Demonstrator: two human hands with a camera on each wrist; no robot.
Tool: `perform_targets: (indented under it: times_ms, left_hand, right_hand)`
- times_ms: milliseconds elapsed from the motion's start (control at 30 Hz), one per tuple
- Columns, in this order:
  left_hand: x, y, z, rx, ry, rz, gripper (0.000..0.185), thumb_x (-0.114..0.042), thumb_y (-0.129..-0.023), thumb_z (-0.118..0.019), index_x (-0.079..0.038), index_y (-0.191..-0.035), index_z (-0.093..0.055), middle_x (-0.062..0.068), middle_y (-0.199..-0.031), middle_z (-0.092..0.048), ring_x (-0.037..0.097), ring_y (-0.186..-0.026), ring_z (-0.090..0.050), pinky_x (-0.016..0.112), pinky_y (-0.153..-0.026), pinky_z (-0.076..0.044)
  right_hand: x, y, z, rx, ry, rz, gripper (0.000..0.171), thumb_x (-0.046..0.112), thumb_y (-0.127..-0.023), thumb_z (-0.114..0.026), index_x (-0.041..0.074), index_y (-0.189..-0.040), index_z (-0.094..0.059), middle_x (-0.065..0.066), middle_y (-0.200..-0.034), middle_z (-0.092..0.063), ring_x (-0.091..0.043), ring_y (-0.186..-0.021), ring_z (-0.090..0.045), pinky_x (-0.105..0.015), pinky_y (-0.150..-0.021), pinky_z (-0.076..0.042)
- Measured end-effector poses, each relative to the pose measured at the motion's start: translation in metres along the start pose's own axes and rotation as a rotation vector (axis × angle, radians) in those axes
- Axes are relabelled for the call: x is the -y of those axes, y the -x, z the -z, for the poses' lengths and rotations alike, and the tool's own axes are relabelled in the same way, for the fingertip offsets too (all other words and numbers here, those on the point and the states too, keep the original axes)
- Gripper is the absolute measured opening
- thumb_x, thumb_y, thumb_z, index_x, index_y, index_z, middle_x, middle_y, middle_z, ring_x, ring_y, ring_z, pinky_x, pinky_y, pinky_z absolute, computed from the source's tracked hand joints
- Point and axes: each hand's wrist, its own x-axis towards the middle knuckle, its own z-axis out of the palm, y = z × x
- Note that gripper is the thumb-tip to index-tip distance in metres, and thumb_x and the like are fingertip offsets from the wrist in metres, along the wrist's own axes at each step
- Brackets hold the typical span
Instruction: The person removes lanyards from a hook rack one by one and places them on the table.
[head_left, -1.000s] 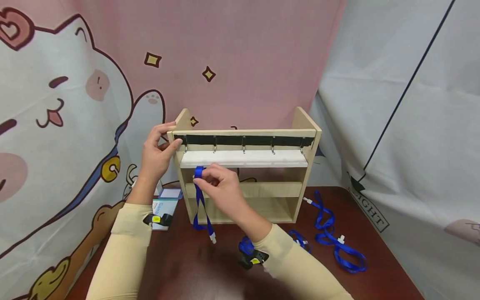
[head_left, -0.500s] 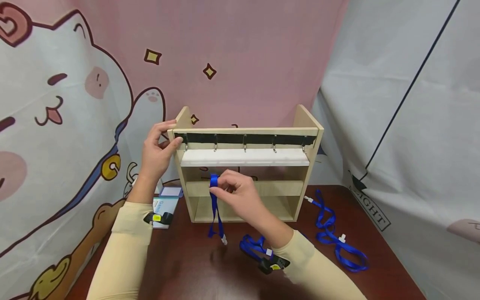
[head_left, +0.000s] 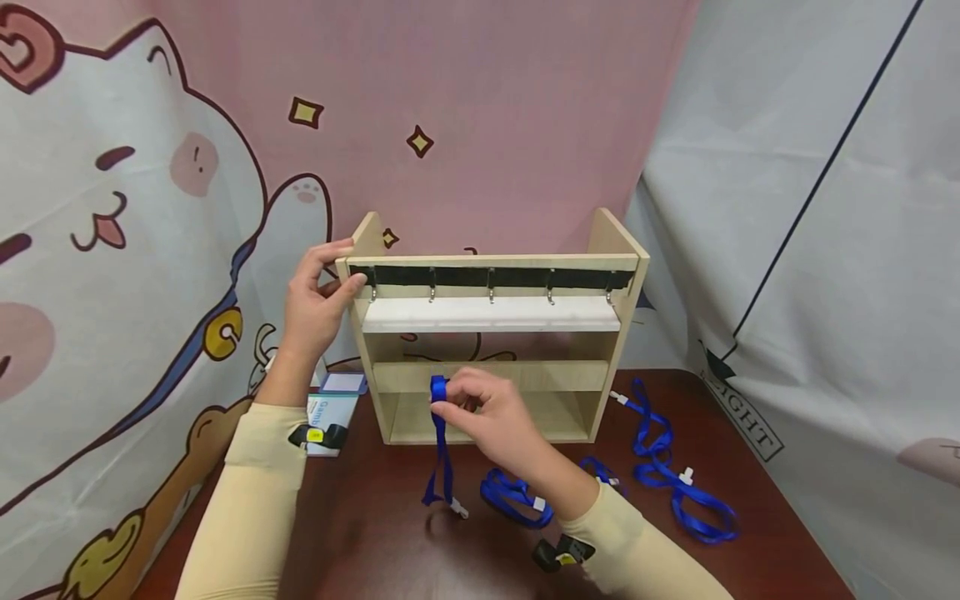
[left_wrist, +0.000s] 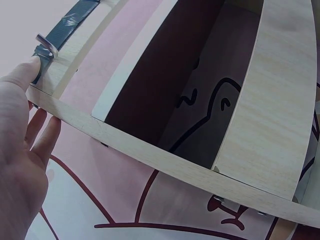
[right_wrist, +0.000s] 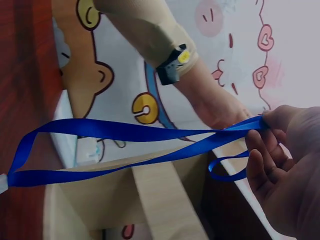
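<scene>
Fingers (head_left: 459,398) of the right hand (head_left: 491,417) pinch the top of a blue lanyard (head_left: 441,446), just in front of the wooden rack's (head_left: 491,346) lower shelf. The strap hangs down from the pinch, and its white clip rests on the counter (head_left: 390,533) at 6 o'clock from the hand. In the right wrist view the fingers (right_wrist: 260,165) are curled together on the strap, and the loop (right_wrist: 115,150) stretches out long toward 9 o'clock.

The left hand (head_left: 315,304) grips the rack's top corner at 10 o'clock from the right hand. Its thumb presses the front bar beside the first hook (left_wrist: 44,44), and the other fingers wrap behind.

To do this well, I think the right hand should keep the loop open and lift it straight up to the row of hooks (head_left: 490,293) at 12 o'clock. The left hand should hold the rack firm so it does not tip.

More blue lanyards (head_left: 675,483) lie on the counter at 3 o'clock. A card (head_left: 330,408) lies at 9 o'clock, beside the rack.
</scene>
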Motion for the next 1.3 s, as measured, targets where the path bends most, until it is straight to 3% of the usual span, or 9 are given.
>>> perform_targets:
  times_ms: [333,767,1000,1300]
  left_hand:
    - [-0.004,0.0,0.0,0.005,0.009,0.004,0.037,0.0,-0.104,-0.076,0.004,-0.139,-0.065,0.012,-0.155,-0.06,0.02,-0.137,-0.056,0.021,-0.103,-0.056]
    - [-0.002,-0.001,0.0,0.001,0.004,0.017,0.037,-0.002,-0.104,-0.076,0.002,-0.14,-0.065,0.008,-0.155,-0.06,0.02,-0.138,-0.055,0.025,-0.106,-0.056]
    - [-0.001,-0.001,0.0,0.0,0.004,0.008,0.036,-0.002,-0.104,-0.076,0.001,-0.139,-0.066,0.009,-0.155,-0.06,0.02,-0.138,-0.056,0.025,-0.106,-0.057]
    - [-0.003,0.0,0.0,0.001,0.003,0.02,0.038,-0.002,-0.104,-0.076,0.004,-0.139,-0.064,0.01,-0.156,-0.06,0.022,-0.139,-0.055,0.027,-0.108,-0.056]
  right_hand:
    - [-0.016,0.021,-0.005,0.081,0.015,-0.054,0.011,0.013,-0.101,-0.084,0.019,-0.093,-0.081,0.008,-0.092,-0.07,-0.012,-0.078,-0.062,-0.026,-0.064,-0.056]
    - [-0.034,0.033,-0.014,0.292,0.087,0.052,0.014,0.007,-0.1,-0.083,0.016,-0.091,-0.077,0.009,-0.094,-0.069,-0.003,-0.082,-0.058,-0.02,-0.067,-0.051]
    - [-0.043,0.04,-0.018,0.378,0.106,0.027,0.008,0.011,-0.102,-0.082,0.016,-0.097,-0.079,0.01,-0.095,-0.068,0.0,-0.076,-0.053,-0.019,-0.064,-0.051]
    - [-0.057,0.047,-0.024,0.454,0.064,-0.058,0.006,0.012,-0.101,-0.083,0.016,-0.097,-0.081,0.012,-0.093,-0.067,0.002,-0.077,-0.057,-0.017,-0.065,-0.052]
